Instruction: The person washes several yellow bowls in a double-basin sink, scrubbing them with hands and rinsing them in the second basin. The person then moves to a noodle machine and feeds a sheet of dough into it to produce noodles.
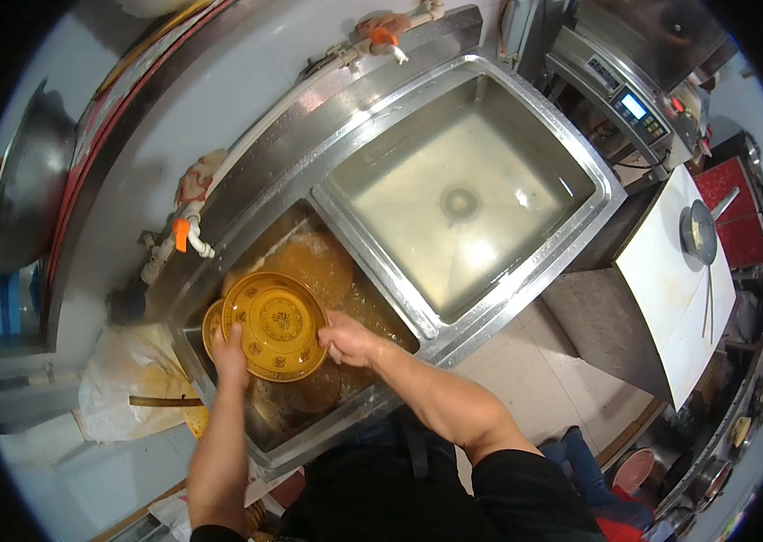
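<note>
A yellow patterned plate [280, 352] is held over the left sink basin, its decorated face turned up towards me. My left hand [229, 359] grips its left rim, thumb on top. On the opposite rim, my right hand [349, 340] pinches the edge. Part of a second yellow plate [211, 318] shows behind the first on the left; whether my left hand also holds it, I cannot tell. Below, brownish water [381, 318] fills the left basin, and round yellow dishes [317, 267] lie under it, partly hidden.
The right basin [544, 271] holds cloudy water over a drain. White taps with orange handles [182, 234] [385, 37] project from the wall pipe. To the right stand a white-topped table [659, 271] with a small pan [698, 234], and a device with a lit display [633, 106]. Another person's leg [581, 467] shows lower right.
</note>
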The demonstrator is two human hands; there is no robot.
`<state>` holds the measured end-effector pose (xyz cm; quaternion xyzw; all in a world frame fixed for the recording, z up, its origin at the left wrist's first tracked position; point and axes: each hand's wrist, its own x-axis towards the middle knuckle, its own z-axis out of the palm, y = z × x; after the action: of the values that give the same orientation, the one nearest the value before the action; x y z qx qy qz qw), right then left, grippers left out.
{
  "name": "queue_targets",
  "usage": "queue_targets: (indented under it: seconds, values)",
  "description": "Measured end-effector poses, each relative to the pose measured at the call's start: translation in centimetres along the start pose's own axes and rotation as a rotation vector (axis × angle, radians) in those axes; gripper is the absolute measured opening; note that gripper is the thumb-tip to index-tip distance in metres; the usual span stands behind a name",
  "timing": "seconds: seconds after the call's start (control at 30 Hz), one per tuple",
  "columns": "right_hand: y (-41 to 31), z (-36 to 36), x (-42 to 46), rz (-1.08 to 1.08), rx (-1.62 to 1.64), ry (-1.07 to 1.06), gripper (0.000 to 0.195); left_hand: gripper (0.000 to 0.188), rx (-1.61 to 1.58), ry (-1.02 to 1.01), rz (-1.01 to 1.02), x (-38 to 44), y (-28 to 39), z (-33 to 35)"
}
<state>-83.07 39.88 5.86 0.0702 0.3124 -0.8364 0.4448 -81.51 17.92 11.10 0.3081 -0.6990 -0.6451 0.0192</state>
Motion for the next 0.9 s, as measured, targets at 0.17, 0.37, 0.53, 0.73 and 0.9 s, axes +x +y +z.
queue_targets:
  seconds: [0.17,0.37,0.53,0.73,0.9]
  values:
    - [1.0,4.1,1.8,-0.198,0.399,0.257,0.038,0.033,-0.374,0.439,-0.212,0.8,-5.5,2.7]
    - [1.7,-0.5,2.2,-0.043,0.257,0.254,0.026,0.04,-0.149,0.239,-0.457,-4.6,-1.5,5.5]
    - [-2.5,-0.2,1.0,-0.037,0.545,-0.177,0.085,0.033,-0.275,-0.159,-0.548,-4.5,-1.7,2.6]
    - [-1.1,-1.0,0.4,0.01,0.566,-0.157,0.072,0.031,-0.406,-0.163,-0.004,-1.7,0.1,7.6]
    - [-0.3,-2.0,-3.1,0.173,0.314,0.176,0.044,0.03,-0.368,-0.283,-0.024,1.0,2.3,15.9]
